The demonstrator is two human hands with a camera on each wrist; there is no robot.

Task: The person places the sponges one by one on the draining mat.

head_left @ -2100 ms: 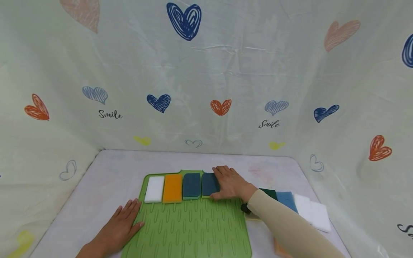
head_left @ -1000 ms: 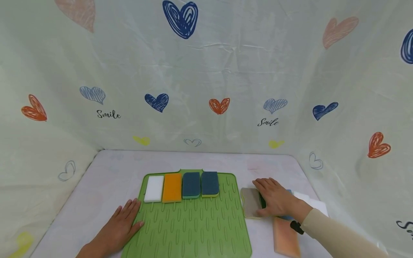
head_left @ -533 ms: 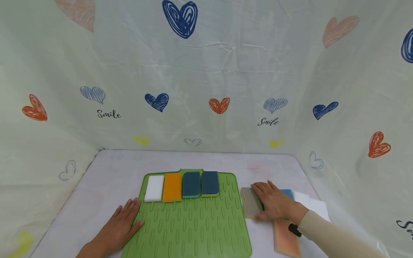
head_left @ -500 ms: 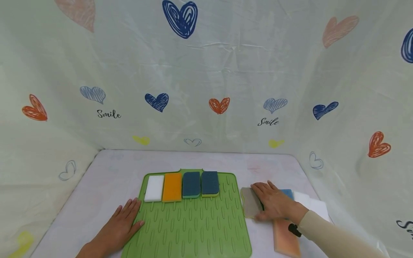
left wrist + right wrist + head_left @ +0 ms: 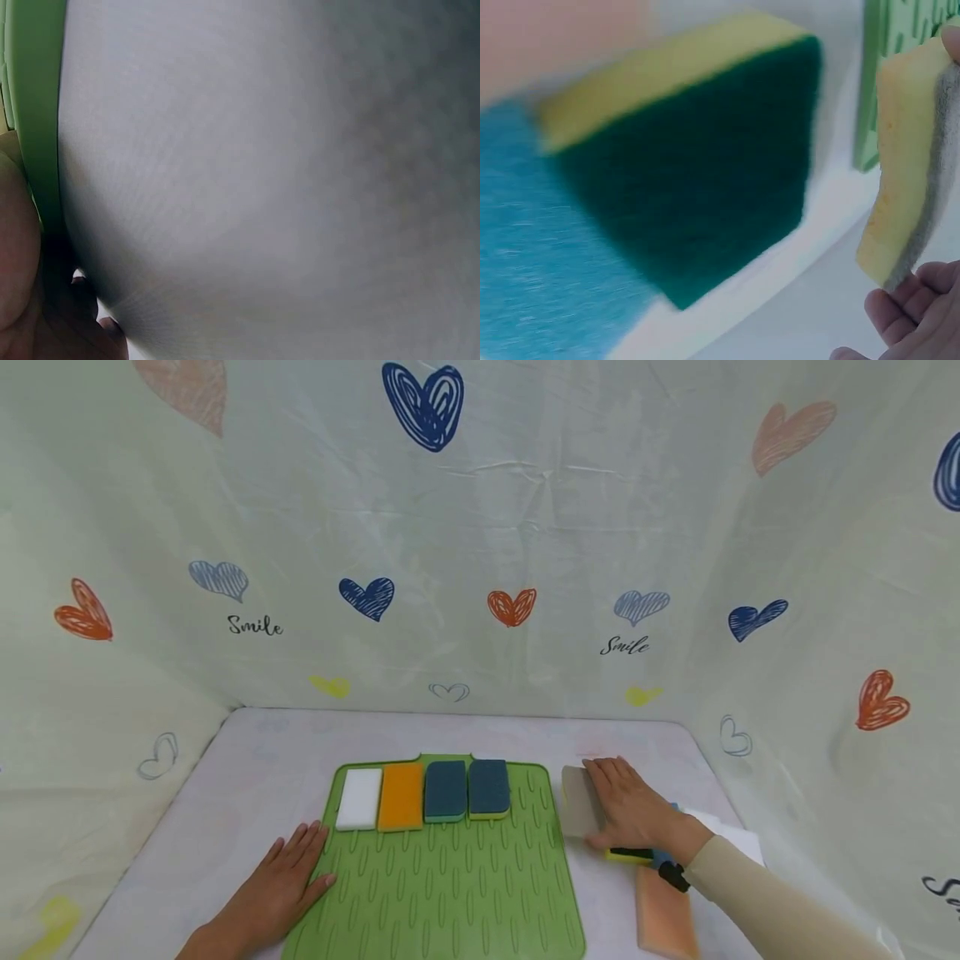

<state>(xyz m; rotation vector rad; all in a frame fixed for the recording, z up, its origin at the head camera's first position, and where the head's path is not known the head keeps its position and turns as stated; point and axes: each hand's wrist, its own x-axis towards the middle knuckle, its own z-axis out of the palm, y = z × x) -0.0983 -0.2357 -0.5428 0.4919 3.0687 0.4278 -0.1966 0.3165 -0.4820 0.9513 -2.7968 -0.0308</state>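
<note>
My right hand [image 5: 637, 810] grips a grey-faced sponge [image 5: 580, 802] just off the right edge of the green mat [image 5: 442, 893]. Its yellow foam side shows in the right wrist view, where the sponge [image 5: 907, 165] is held on edge between thumb and fingers. Flat beside the mat's left edge rests my left hand [image 5: 273, 889], fingers straight and holding nothing. Along the top of the mat lies a row: a white sponge [image 5: 358, 799], an orange sponge [image 5: 401, 797] and two dark blue-faced scouring sponges, one with a green base [image 5: 446, 790], one with a yellow base [image 5: 489, 788].
Under my right forearm lie a dark green and yellow scouring sponge [image 5: 697, 165], a blue sponge [image 5: 547, 240], white sponges [image 5: 742, 841] and a peach sponge [image 5: 665, 914]. Behind the table hangs a white curtain [image 5: 555, 552] printed with hearts.
My right hand has left the second dark blue-faced sponge on the mat, reached right, and taken hold of the grey-faced sponge, lifting it away from the dark green one. My left hand stays put.
</note>
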